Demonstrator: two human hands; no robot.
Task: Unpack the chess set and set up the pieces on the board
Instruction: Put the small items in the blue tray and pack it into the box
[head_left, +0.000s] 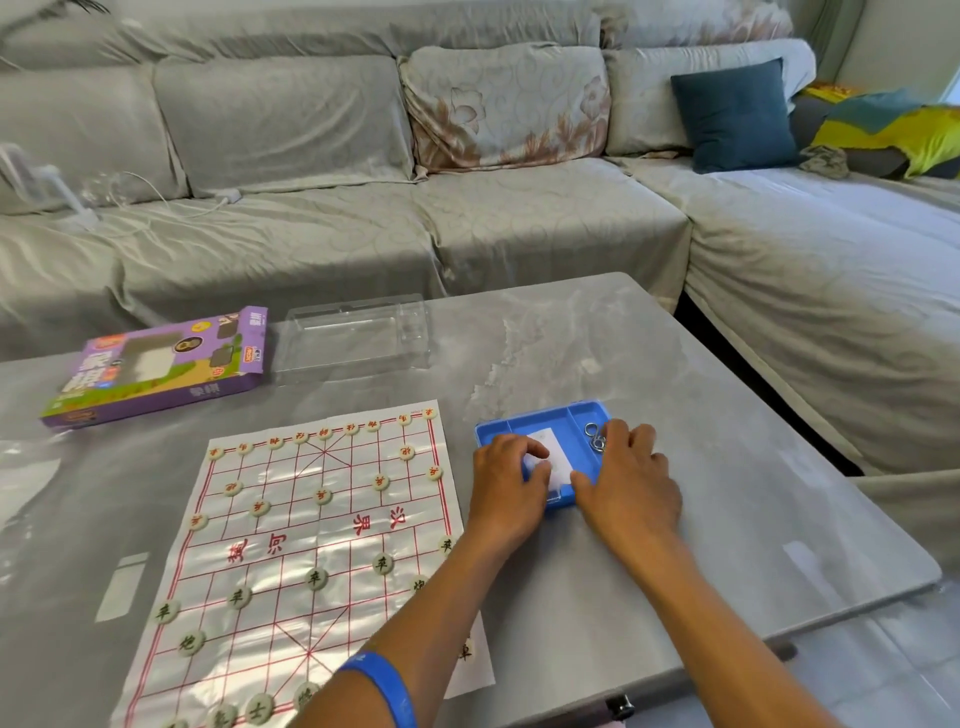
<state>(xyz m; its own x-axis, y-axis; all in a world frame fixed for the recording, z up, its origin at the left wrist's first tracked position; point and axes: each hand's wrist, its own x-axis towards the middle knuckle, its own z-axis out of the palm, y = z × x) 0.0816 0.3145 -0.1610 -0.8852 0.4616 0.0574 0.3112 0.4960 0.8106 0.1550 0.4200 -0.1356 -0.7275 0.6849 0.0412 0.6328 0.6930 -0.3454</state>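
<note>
A paper chess board (291, 525) with red lines lies on the grey table. Several round pale pieces stand on it, red-lettered ones (322, 496) on the far half and dark-lettered ones (316, 578) on the near half. To the right of the board sits a blue tray (540, 418) with a white packet (553, 449) and metal rings (594, 435) in it. My left hand (506, 480) pinches the packet's left edge with curled fingers. My right hand (631, 480) rests on the tray's right side, its thumb touching the packet.
A purple game box (156, 366) and a clear plastic lid (356, 332) lie at the far left of the table (649, 374). A clear plastic bag (26, 475) lies at the left edge. A grey sofa (467, 223) wraps around the table's far and right sides.
</note>
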